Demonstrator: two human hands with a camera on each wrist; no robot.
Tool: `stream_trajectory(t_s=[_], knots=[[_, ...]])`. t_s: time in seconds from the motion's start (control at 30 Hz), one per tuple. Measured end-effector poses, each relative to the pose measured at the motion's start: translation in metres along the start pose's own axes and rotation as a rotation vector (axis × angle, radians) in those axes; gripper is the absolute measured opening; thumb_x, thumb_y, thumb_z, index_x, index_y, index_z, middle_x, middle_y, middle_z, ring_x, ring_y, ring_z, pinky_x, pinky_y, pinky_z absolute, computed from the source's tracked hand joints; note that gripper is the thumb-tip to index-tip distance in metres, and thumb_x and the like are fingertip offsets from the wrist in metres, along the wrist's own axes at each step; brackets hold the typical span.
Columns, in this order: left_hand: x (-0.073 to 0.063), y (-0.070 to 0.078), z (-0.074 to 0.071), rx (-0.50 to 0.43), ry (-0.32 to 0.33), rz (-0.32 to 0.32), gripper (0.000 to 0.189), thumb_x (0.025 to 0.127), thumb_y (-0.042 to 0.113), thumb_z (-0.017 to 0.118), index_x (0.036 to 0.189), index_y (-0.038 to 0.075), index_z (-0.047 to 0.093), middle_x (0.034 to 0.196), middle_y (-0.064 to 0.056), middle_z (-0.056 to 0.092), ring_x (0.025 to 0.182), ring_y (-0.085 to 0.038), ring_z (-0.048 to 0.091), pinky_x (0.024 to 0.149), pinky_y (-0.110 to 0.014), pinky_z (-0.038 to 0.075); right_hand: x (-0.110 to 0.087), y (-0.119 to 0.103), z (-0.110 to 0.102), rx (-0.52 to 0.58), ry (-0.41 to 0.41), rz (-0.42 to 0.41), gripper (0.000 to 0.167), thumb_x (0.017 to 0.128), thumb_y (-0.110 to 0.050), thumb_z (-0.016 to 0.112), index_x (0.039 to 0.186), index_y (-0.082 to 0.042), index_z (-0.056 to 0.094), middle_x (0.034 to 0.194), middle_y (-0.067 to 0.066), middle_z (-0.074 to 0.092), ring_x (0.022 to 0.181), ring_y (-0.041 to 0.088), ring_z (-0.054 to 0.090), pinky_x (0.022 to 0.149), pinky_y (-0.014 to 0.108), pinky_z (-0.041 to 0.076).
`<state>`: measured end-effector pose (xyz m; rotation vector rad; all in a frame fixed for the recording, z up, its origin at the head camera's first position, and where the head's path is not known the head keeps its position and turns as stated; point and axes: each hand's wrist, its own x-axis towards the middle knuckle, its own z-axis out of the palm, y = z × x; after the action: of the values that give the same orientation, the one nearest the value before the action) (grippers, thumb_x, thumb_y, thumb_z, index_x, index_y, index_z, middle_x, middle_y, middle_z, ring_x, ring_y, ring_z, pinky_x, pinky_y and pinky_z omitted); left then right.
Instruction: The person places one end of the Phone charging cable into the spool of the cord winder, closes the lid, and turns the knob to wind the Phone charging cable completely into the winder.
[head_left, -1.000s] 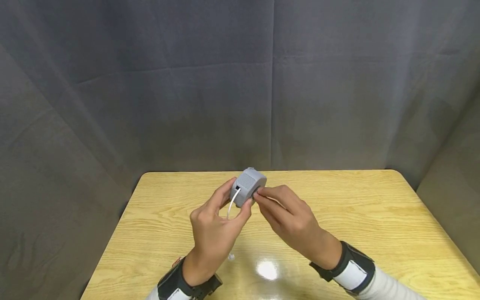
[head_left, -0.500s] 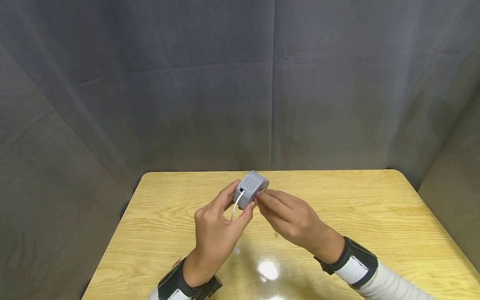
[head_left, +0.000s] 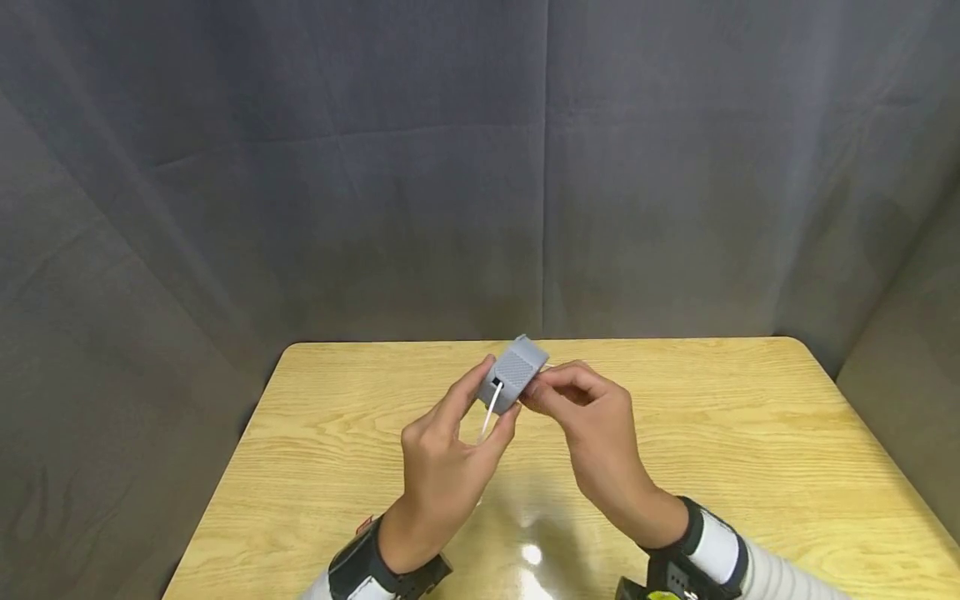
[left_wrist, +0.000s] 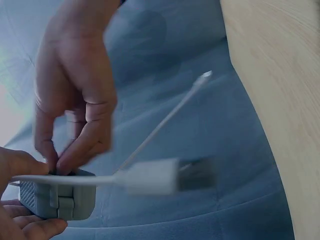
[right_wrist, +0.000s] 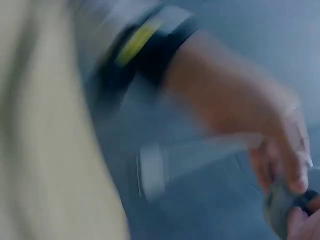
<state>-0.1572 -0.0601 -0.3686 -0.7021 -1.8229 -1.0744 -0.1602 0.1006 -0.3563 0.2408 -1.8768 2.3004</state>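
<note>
A grey cable winder (head_left: 517,368) with a textured side is held up over the table. My left hand (head_left: 448,467) grips it between the thumb and fingers. A white cable (head_left: 491,410) leaves a dark slot in its side and drops into the left palm. On the winder's right face, the fingertips of my right hand (head_left: 603,442) pinch at its middle; the right wrist view shows a dark round part (right_wrist: 304,200) there. In the left wrist view a USB plug (left_wrist: 165,176) hangs off the cable, and another thin cable end (left_wrist: 200,80) sticks out behind.
Both hands are above a light wooden table (head_left: 337,433). Grey curtains (head_left: 420,208) stand behind it and at both sides. Each wrist wears a black strap (head_left: 705,550) with a camera.
Both hands and the winder have shifted slightly right. The winder has tilted, showing more of its textured side. My right hand has rolled at the wrist, its fingers still at the winder's face.
</note>
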Motion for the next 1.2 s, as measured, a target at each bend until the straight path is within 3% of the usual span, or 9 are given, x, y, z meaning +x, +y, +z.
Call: stream_trajectory(t_s=[0.1,0.17,0.33,0.47,0.7,0.8,0.93,1.07,1.2], knots=[[0.000,0.000,0.001,0.011,0.002,0.006,0.055,0.073,-0.010,0.085,0.125,-0.006,0.067,0.108,-0.023,0.076,0.097,-0.034,0.076,0.082,-0.037,0.064,-0.001,-0.009,0.000,0.345,-0.013,0.395,0.019,0.102,-0.005,0.058,0.116,0.004,0.068,0.116,0.006,0.067,0.109,0.010,0.069,0.102,0.021,0.054],[0.000,0.000,0.001,0.022,-0.002,0.003,0.055,0.072,-0.010,0.085,0.124,-0.006,0.068,0.108,-0.023,0.076,0.097,-0.034,0.076,0.081,-0.038,0.064,-0.002,-0.013,-0.001,0.443,-0.029,0.538,0.028,0.105,-0.007,0.052,0.130,0.003,0.060,0.124,0.006,0.064,0.114,0.007,0.066,0.106,0.016,0.050],[0.000,0.001,-0.002,0.033,0.000,-0.012,0.051,0.072,-0.008,0.085,0.120,-0.006,0.069,0.105,-0.021,0.077,0.094,-0.033,0.077,0.078,-0.038,0.065,-0.003,-0.013,-0.003,0.375,-0.057,0.510,0.027,0.105,-0.007,0.055,0.129,0.003,0.062,0.126,0.006,0.065,0.114,0.008,0.067,0.106,0.020,0.051],[0.003,0.002,-0.006,0.033,-0.002,-0.046,0.047,0.075,-0.003,0.086,0.119,-0.006,0.069,0.106,-0.020,0.078,0.093,-0.030,0.078,0.078,-0.035,0.065,-0.002,-0.007,-0.005,0.127,-0.075,0.243,0.012,0.097,-0.006,0.069,0.105,0.001,0.075,0.110,0.005,0.069,0.103,0.014,0.072,0.100,0.031,0.058],[0.006,0.004,-0.012,0.027,-0.044,-0.125,0.047,0.078,0.004,0.087,0.121,-0.004,0.069,0.108,-0.018,0.078,0.095,-0.024,0.078,0.080,-0.030,0.064,0.002,0.003,-0.011,-0.597,-0.050,-0.739,0.019,0.079,0.008,0.084,0.093,-0.004,0.079,0.096,0.005,0.070,0.090,0.018,0.071,0.085,0.018,0.061],[0.006,0.004,-0.011,0.039,-0.059,-0.142,0.048,0.078,0.006,0.088,0.120,-0.004,0.069,0.106,-0.017,0.078,0.092,-0.022,0.078,0.079,-0.029,0.064,0.006,0.005,-0.014,-0.784,-0.071,-1.037,0.009,0.087,0.006,0.077,0.095,0.001,0.077,0.097,0.009,0.069,0.087,0.023,0.069,0.080,0.019,0.060],[0.004,0.003,-0.010,0.044,-0.074,-0.151,0.049,0.077,0.007,0.090,0.120,-0.004,0.070,0.105,-0.017,0.078,0.089,-0.021,0.079,0.076,-0.025,0.064,0.009,0.005,-0.019,-0.941,-0.158,-1.267,0.021,0.103,-0.003,0.058,0.097,0.007,0.076,0.099,0.013,0.069,0.086,0.024,0.068,0.070,0.026,0.061],[0.004,0.002,-0.009,0.029,-0.094,-0.149,0.049,0.076,0.006,0.090,0.120,-0.005,0.070,0.105,-0.019,0.078,0.089,-0.022,0.079,0.076,-0.023,0.063,0.015,0.003,-0.023,-1.033,-0.218,-1.491,0.023,0.103,0.004,0.054,0.097,0.010,0.076,0.099,0.017,0.071,0.085,0.024,0.069,0.073,0.026,0.063],[0.005,0.003,-0.009,0.017,-0.106,-0.150,0.049,0.077,0.006,0.089,0.120,-0.005,0.070,0.106,-0.019,0.078,0.089,-0.021,0.079,0.077,-0.023,0.063,0.019,0.003,-0.026,-1.078,-0.229,-1.613,0.022,0.101,0.008,0.055,0.094,0.010,0.076,0.099,0.017,0.072,0.084,0.025,0.070,0.073,0.027,0.063]])
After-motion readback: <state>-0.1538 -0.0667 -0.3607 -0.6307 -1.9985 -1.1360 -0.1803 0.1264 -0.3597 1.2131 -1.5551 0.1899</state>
